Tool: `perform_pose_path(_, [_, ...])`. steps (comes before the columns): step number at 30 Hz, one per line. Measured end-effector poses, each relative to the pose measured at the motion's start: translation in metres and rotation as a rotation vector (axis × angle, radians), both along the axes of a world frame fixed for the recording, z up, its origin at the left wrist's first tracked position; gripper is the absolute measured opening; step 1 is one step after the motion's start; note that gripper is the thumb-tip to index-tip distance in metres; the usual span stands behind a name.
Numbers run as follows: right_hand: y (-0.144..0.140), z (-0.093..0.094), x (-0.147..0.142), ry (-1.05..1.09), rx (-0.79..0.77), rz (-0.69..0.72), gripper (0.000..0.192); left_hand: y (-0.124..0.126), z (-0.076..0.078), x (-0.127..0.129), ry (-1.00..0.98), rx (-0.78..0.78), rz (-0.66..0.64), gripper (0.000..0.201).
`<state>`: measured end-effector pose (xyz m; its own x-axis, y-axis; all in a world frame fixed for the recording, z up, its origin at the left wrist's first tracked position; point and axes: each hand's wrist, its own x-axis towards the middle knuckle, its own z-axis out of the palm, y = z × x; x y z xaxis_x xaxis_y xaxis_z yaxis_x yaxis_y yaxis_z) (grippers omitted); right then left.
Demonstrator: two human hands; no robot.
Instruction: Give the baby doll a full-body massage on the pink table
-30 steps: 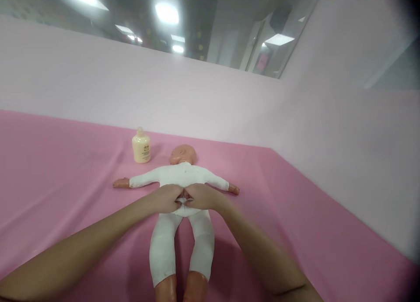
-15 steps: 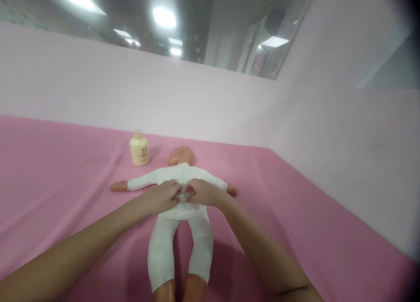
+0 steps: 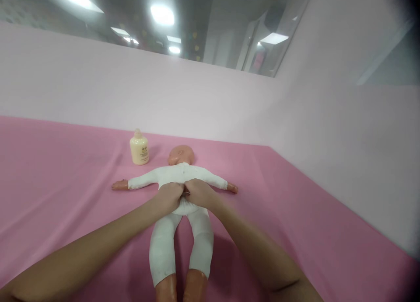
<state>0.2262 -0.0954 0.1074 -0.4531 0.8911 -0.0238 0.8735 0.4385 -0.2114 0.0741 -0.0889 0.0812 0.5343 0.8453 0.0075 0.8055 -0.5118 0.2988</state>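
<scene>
A baby doll [image 3: 181, 155] lies on its back with arms spread out and head away from me. It wears a white top [image 3: 173, 174] and white pants [image 3: 163, 254] that end above the brown lower legs. Over the doll's belly, my left hand [image 3: 169, 196] is closed, its fingers pinching the front of the top. My right hand [image 3: 200, 193] is closed too, gripping the same cloth from the right. The knuckles of both hands nearly touch. Between them the fabric is gathered, with a small dark gap; my fingertips are mostly hidden.
A cream-coloured lotion bottle [image 3: 139, 150] stands upright left of the doll's head. Pink, lightly creased cloth [image 3: 65, 162] covers the surface. A pale wall [image 3: 197, 101] rises behind and on the right, with a reflective window [image 3: 183, 22] above.
My hands have come closer together, and the cloth between them is now bunched and pulled up. The top's lower hem has gathered inward. The doll and bottle stay in place.
</scene>
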Motion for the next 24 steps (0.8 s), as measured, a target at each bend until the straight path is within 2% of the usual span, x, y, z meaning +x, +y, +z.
perform_pose_path(5, [0.003,0.004,0.005,0.15,-0.056,-0.043,0.014,0.006,-0.001,-0.003,-0.04,0.01,0.057,0.031])
perform_pose_path(13, [0.007,-0.016,-0.003,-0.048,0.191,-0.018,0.025,0.007,-0.007,0.006,0.09,0.164,0.152,0.026])
perform_pose_path(18, [0.017,-0.018,-0.001,-0.024,0.142,-0.073,0.025,0.017,-0.014,0.001,0.026,0.142,0.088,0.024])
perform_pose_path(24, [0.023,-0.02,0.004,0.054,0.118,-0.171,0.028,0.025,-0.019,-0.001,-0.063,0.146,0.129,0.028])
